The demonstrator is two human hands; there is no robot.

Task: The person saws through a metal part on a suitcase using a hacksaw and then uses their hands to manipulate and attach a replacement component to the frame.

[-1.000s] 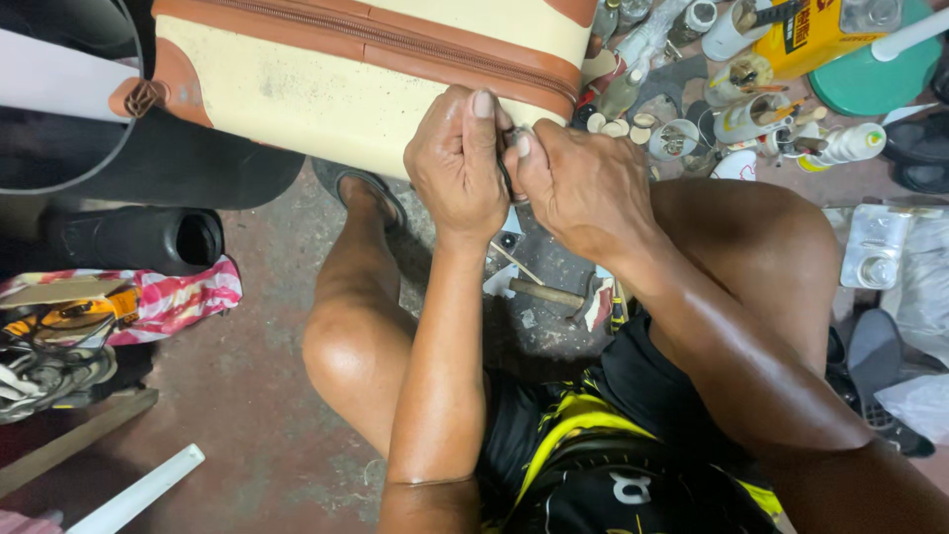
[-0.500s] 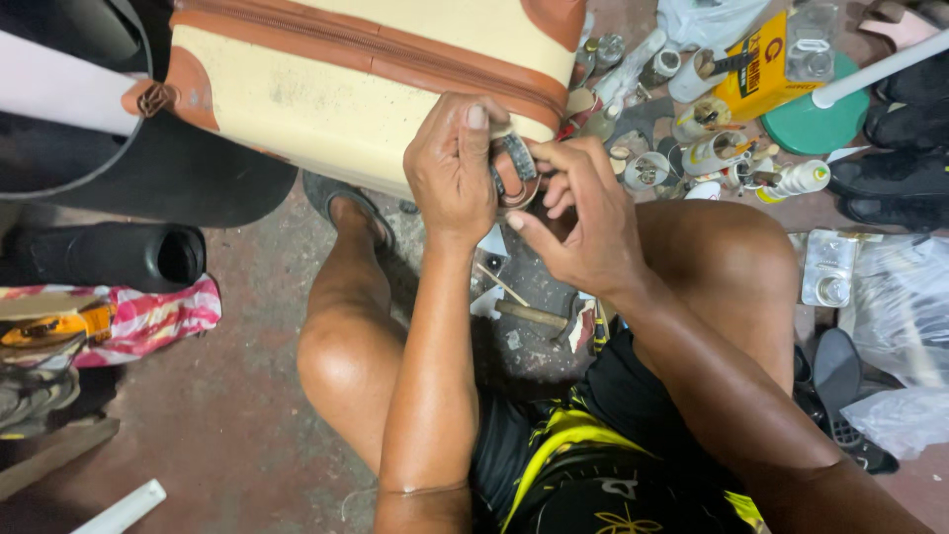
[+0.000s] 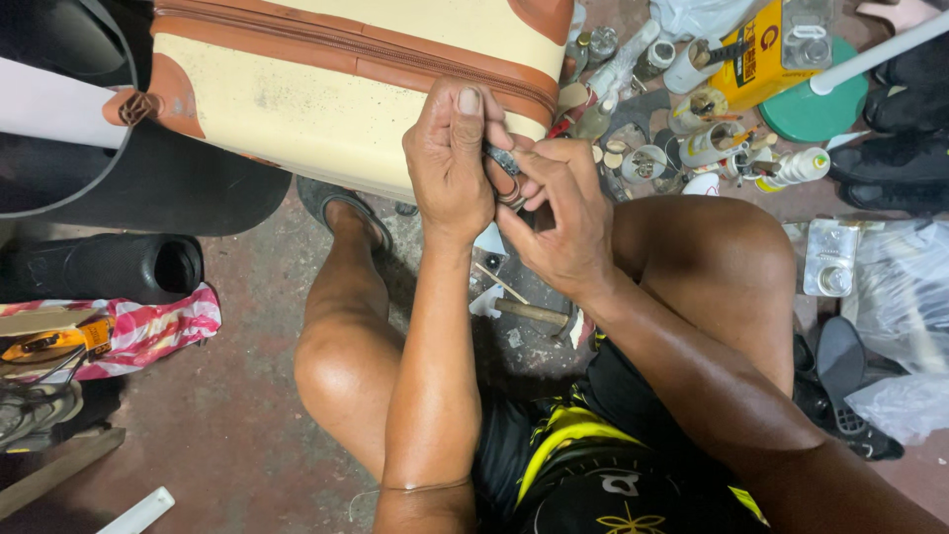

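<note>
Both hands meet at the cream suitcase (image 3: 326, 99) edge, left hand (image 3: 450, 158) and right hand (image 3: 559, 222) pinching a small metal zipper piece (image 3: 504, 163) between their fingertips.

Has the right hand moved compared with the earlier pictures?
Yes. The right hand has shifted slightly down, away from the suitcase edge; the left hand stays against it.
</note>
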